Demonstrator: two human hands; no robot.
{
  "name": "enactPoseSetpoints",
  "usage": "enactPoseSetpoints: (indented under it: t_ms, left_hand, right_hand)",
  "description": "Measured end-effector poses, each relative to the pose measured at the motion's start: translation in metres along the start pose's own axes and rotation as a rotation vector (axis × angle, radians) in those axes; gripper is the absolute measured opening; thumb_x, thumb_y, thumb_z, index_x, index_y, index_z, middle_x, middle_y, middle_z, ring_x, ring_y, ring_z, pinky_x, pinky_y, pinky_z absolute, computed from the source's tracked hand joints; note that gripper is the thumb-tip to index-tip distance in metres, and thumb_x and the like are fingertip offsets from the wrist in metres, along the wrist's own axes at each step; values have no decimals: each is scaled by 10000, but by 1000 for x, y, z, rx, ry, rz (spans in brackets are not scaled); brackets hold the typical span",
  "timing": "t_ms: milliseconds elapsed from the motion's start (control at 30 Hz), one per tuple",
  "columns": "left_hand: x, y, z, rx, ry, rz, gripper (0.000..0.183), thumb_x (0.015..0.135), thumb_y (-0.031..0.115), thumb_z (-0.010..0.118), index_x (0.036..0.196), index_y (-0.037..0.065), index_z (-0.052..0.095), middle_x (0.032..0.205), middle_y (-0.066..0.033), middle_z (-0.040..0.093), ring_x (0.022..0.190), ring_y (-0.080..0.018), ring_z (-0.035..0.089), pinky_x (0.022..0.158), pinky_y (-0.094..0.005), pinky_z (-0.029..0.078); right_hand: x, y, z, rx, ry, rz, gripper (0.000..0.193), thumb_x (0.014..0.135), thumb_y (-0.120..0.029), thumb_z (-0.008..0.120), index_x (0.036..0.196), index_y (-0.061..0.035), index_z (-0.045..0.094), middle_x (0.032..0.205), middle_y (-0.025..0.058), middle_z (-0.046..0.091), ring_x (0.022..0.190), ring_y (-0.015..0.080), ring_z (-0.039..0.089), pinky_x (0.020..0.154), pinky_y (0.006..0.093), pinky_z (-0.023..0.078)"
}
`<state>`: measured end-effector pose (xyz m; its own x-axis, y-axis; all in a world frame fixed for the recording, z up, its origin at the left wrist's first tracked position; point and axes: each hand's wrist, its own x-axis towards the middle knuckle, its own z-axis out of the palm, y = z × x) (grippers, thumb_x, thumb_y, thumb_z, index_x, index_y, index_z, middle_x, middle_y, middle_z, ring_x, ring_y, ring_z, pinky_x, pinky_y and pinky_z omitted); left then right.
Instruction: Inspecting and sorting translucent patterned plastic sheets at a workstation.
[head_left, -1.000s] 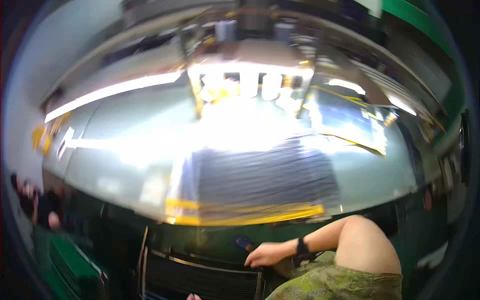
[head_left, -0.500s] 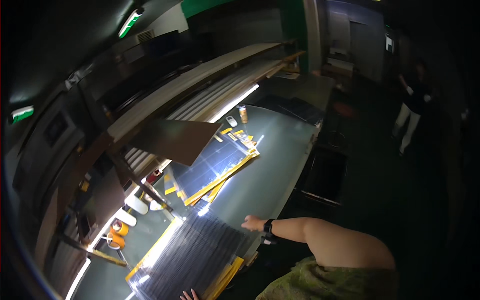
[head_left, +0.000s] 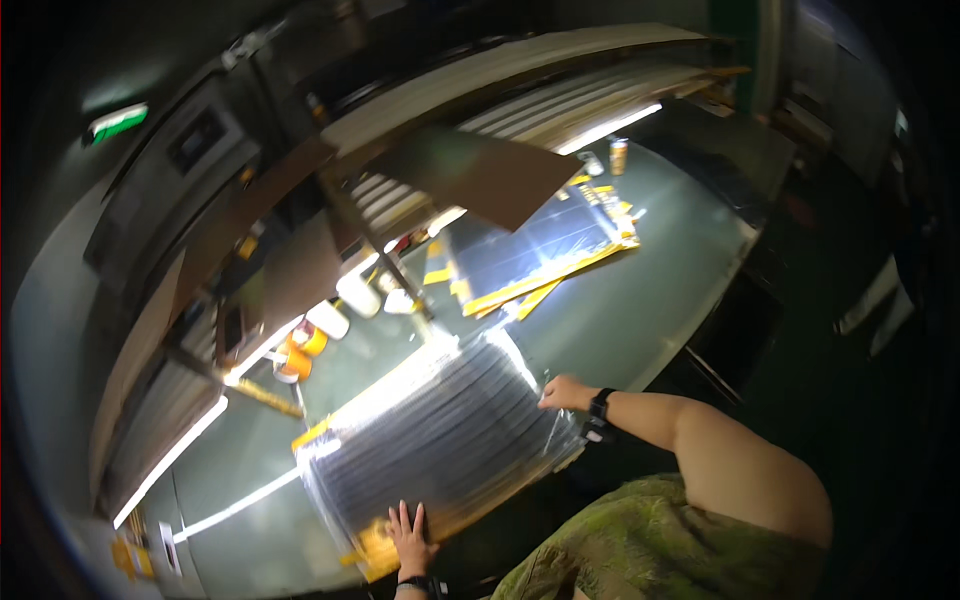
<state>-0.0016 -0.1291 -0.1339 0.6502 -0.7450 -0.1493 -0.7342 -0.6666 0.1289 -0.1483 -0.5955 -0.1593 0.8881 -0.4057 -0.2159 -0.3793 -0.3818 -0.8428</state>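
Note:
A dark, finely striped panel [head_left: 430,440] with a glossy surface and yellow tape along its edges lies on the green-grey worktable. My left hand [head_left: 410,537] rests on the panel's near yellow-taped edge, fingers spread. At the panel's right end is my right hand [head_left: 566,393], its fingers pinched together; a thin clear glint shows by the fingertips, but what they hold is too blurred to make out. Farther back, dark blue sheets [head_left: 540,245] with yellow tape borders lie stacked askew.
A brown board [head_left: 490,175] juts from the shelf over the stack. White rolls [head_left: 357,295] and orange tape rolls [head_left: 296,358] stand under the shelf's lights. A can [head_left: 618,156] stands at the back. Another person's legs [head_left: 880,305] show at the far right.
My view has swung left, so the table appears shifted right and up. My left hand now shows fully on the panel's near edge. My right hand stays by the panel's right end.

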Motion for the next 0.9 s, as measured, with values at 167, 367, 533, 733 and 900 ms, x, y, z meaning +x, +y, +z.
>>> enactPoseSetpoints:
  t_ms: [167,367,533,733,900]
  left_hand:
    - [-3,-6,-1,-9,37,-11,1094,448,266,870,1386,303,309,1494,-95,155,1369,-381,107,1043,-631,157]
    - [-4,-11,-1,0,4,-3,1081,479,310,859,1397,317,288,1500,-89,138,1372,-377,101,1042,-631,158]
    - [-5,-13,-5,35,-38,26,1097,478,383,856,1406,302,277,1502,-101,126,1374,-379,91,1032,-640,157]
    - [-61,-22,-1,-87,706,-504,1012,654,734,554,1329,4,362,1341,-224,357,1287,-381,277,1048,-490,249]
    - [-102,-23,28,-2146,257,-1479,924,688,702,562,1245,-10,374,1168,-186,467,1085,-342,494,898,-456,440]
  right_hand:
    - [-29,8,34,-31,374,188,368,678,-351,730,883,-72,606,927,135,539,900,275,529,769,394,450]
    - [-18,-31,2,627,99,637,507,778,-298,698,1145,-33,468,1033,117,550,912,203,552,706,340,482]
    - [-10,-40,12,380,-154,346,465,778,-223,676,1133,38,528,967,126,618,824,219,592,708,343,489]
    - [-64,-75,60,340,10,-103,274,818,-87,596,1060,40,597,821,126,662,703,138,577,669,300,470]
    - [-120,-157,33,215,36,-160,235,875,-120,578,1064,14,617,775,126,678,611,72,522,560,253,440]
